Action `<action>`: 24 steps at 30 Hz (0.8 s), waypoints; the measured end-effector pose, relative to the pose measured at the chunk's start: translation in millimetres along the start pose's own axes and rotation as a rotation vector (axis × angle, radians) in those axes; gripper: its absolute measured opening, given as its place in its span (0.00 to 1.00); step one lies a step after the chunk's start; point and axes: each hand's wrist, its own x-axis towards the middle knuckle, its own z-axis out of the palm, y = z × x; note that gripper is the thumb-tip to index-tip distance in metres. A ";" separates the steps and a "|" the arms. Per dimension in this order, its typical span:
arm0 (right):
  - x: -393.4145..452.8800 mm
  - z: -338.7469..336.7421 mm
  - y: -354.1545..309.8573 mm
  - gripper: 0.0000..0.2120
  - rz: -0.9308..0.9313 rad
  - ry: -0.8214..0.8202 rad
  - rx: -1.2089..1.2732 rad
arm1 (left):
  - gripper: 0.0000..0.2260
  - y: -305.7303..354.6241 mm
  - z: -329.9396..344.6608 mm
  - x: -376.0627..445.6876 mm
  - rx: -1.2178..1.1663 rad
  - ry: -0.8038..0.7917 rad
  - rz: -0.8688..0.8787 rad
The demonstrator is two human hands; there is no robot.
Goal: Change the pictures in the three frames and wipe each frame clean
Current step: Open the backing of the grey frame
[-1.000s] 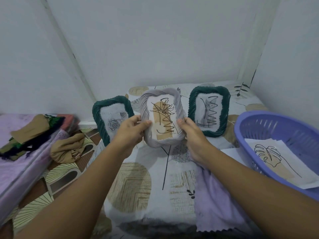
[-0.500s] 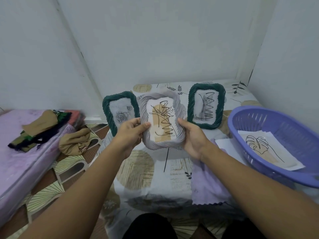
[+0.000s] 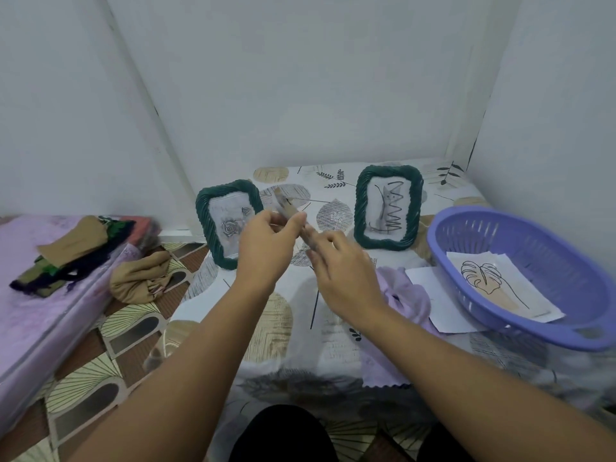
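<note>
Tipped edge-on since before, the grey frame (image 3: 286, 208) is pinched by the left hand (image 3: 266, 248); the right hand (image 3: 340, 265) is held loose. A leaf picture (image 3: 493, 285) is held in the purple basket (image 3: 520, 328).

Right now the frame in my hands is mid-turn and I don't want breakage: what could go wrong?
The grey frame is blurred, edge-on, pinched by the left hand; the right hand looks open, so it might slip. It could also knock the rose frame standing just behind.
</note>
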 end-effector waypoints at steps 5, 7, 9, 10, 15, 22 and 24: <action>-11.7 -2.4 0.1 0.28 -0.085 -0.144 -0.140 | 0.13 -24.3 -4.3 -1.0 -0.072 0.003 -0.164; -12.4 -3.5 4.5 0.32 -0.051 -0.246 -0.073 | 0.12 -37.9 -9.2 2.6 -0.162 -0.024 -0.298; -9.5 0.8 14.2 0.35 0.032 -0.266 -0.019 | 0.10 -52.8 -14.1 7.4 -0.228 -0.059 -0.415; -6.7 2.9 20.1 0.36 0.102 -0.270 0.012 | 0.10 -60.4 -15.9 9.2 -0.243 -0.081 -0.456; 4.8 10.7 46.1 0.33 0.342 -0.417 -0.080 | 0.10 -88.4 -16.7 13.4 -0.254 -0.214 -0.536; -1.0 24.7 57.6 0.28 0.381 -0.468 -0.147 | 0.18 -129.0 -13.1 27.9 0.373 -0.197 -0.261; -5.0 27.9 58.0 0.28 0.368 -0.436 -0.185 | 0.16 -134.5 -10.4 31.6 0.545 -0.195 -0.182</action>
